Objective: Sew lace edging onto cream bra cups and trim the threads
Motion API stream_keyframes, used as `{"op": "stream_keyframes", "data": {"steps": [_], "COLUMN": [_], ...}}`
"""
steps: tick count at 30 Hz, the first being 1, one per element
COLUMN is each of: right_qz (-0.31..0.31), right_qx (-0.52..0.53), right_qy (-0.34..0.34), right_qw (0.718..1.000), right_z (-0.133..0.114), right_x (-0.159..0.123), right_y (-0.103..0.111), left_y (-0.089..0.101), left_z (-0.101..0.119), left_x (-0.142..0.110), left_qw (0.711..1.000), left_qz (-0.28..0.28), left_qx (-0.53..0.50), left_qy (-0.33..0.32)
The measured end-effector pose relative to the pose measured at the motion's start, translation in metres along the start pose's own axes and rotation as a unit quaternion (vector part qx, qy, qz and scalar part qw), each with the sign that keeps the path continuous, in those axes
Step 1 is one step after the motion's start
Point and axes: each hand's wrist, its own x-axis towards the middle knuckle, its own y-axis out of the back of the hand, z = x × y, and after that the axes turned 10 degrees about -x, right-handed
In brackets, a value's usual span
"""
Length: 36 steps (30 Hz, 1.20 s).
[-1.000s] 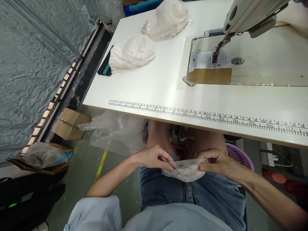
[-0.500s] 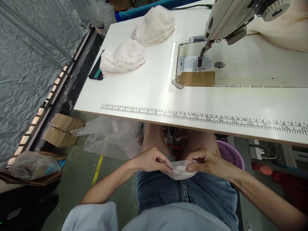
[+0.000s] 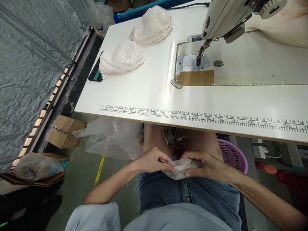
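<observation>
Above my lap, both hands hold one small piece of sheer white lace fabric (image 3: pixel 179 173). My left hand (image 3: pixel 155 162) pinches its left edge between thumb and fingers. On the other side my right hand (image 3: pixel 201 164) grips the right part, thumb in front and fingers behind. The piece looks curved, with a denser lace band along its upper part. On the table lie two stacks of similar white lace pieces, a nearer lace stack (image 3: pixel 122 59) and a farther lace stack (image 3: pixel 154 25).
A sewing machine (image 3: pixel 221 22) stands on the white table (image 3: pixel 134 89), which has a printed ruler (image 3: pixel 192 116) along its front edge. Below are a purple basket (image 3: pixel 232 155), a clear plastic bag (image 3: pixel 113 138) and a cardboard box (image 3: pixel 64 131). Beige fabric (image 3: pixel 281 29) lies behind the machine.
My right fingers have shifted on the lace piece and spread a little, so more of its right part shows. The left hand keeps its pinch. The view has moved slightly.
</observation>
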Motion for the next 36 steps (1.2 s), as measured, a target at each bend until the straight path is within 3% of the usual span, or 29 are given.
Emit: {"op": "stream_keyframes", "data": {"steps": [9,18,24,36], "right_qz": [0.012,0.011,0.023,0.033], "right_qx": [-0.018,-0.035,-0.045,-0.041], "right_qy": [-0.017,0.008,0.002,0.032], "right_qw": [1.000,0.999,0.999,0.998], "right_z": [-0.006,-0.005,-0.008,0.000], "right_x": [0.003,0.007,0.003,-0.001], "right_y": [-0.003,-0.008,-0.006,-0.004], "left_y": [0.003,0.000,-0.009,-0.007], "left_z": [-0.003,0.012,0.006,0.006], "left_x": [-0.006,-0.009,-0.004,-0.009], "left_qw": [1.000,1.000,0.999,0.999], "left_qz": [-0.009,-0.030,0.045,0.052], "left_qx": [-0.003,0.006,0.010,0.011], "left_qy": [0.002,0.008,0.006,0.004]}}
